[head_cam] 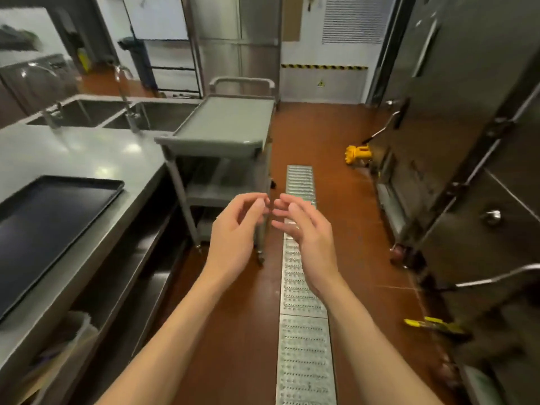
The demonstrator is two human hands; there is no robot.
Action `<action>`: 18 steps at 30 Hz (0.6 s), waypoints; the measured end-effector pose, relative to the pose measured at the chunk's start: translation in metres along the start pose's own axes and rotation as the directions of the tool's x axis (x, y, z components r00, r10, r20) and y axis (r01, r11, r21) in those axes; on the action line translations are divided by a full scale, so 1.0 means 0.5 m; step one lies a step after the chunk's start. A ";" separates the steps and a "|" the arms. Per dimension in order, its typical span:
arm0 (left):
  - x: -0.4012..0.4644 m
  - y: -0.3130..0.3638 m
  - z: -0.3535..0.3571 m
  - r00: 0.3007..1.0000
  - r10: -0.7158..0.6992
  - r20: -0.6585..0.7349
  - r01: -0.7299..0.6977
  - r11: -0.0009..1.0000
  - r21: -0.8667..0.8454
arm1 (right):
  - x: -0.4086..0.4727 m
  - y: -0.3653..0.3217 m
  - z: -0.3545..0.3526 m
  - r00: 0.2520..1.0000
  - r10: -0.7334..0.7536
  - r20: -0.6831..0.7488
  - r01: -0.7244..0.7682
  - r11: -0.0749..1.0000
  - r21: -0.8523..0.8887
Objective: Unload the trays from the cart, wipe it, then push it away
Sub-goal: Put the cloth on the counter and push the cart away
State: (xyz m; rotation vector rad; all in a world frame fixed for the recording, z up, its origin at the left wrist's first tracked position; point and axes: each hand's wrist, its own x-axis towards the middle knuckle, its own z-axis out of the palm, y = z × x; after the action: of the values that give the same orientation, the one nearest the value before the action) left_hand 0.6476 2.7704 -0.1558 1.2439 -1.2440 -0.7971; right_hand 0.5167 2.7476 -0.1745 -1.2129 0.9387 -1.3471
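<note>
Seen from the head camera: both hands raised in front of the body, empty, left hand (233, 226) and right hand (304, 226) loosely open with fingers curled, fingertips near each other but gripping nothing. Ahead of them, apart from both hands, the grey cart (225, 124), parked against the end of the steel desk (87, 153) beside the sinks (122, 112), its handle (242, 80) at the far end. Top shelf bare, lower shelves dim yet apparently bare too. One dark tray (49, 226) flat on the desk at the left, so unloading probably finished and pushing likely done or nearly done; no cloth anywhere in sight, so no telling about the wiping. If another push needed: best to step closer, place both hands on the near rim of the top shelf, push low and level, keep the wheels on the brown floor (336, 176) and off the metal drain grate (301, 258) running along the right, where small casters could catch. Worth steering clear of the yellow tool head (358, 154) lying on the floor by the steel cabinets (455, 127) on the right, and of the smaller yellow item (432, 324) lower down. Narrow aisle, shiny desk, smooth floor possibly slippery; slow, straight motion advisable. Striped hazard tape (324, 66) on the far wall (321, 83), with a vent above it.
</note>
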 end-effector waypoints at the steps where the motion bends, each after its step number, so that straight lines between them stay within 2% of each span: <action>1: 0.023 0.010 0.049 1.000 0.003 0.017 -0.003 1.000 -0.019 | 0.026 -0.012 -0.054 0.999 -0.014 -0.034 0.014 1.000 0.018; 3: 0.078 0.012 0.131 0.999 0.003 0.040 -0.002 0.999 -0.032 | 0.082 -0.022 -0.154 0.995 -0.039 -0.091 0.043 0.999 0.034; 9: 0.267 -0.039 0.285 1.000 -0.006 0.025 0.009 0.991 -0.132 | 0.256 -0.020 -0.400 0.966 -0.092 -0.241 0.076 0.994 -0.077; 12: 0.410 -0.061 0.395 0.997 -0.023 0.077 0.036 0.985 -0.171 | 0.376 -0.024 -0.523 0.931 -0.103 -0.350 0.062 0.990 -0.125; 18: 0.694 -0.050 0.617 0.993 0.012 0.117 0.016 0.971 -0.237 | 0.644 -0.066 -0.740 0.893 -0.152 -0.424 0.086 0.981 -0.172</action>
State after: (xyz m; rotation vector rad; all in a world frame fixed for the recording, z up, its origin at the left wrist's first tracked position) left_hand 0.4273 2.3618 -0.1331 1.0161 -1.2019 -1.0024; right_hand 0.1669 2.4026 -0.1574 -1.1119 1.3169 -1.7160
